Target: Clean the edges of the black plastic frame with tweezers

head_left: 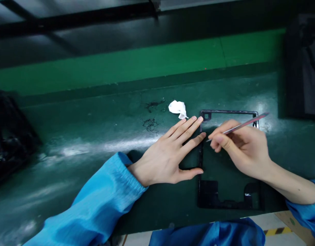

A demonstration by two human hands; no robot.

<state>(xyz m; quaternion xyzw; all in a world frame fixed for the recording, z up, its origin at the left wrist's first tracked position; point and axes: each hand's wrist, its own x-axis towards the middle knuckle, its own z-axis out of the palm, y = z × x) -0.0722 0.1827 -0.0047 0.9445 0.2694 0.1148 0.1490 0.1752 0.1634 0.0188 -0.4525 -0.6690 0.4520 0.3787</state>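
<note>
The black rectangular frame (208,193) lies flat on the green worktop (65,177), its left bar beneath the tips of the left hand (169,153). The left fingers are spread apart, palm down; the index finger and thumb cross the left bar, and the middle fingertip lies at its upper end. The right hand (246,150) is above the frame's opening, its fingers clamped on a slim pointed tool (246,123). The tool tip points toward the left bar, just beside the left index fingertip; whether it touches the bar cannot be told. A crumpled white tissue (178,107) lies near the upper left corner of the frame. Thin dark strands (151,125) lie left of the tissue. Blurred dark objects stand at the far left (11,136) and far right (301,85) of the worktop.
</note>
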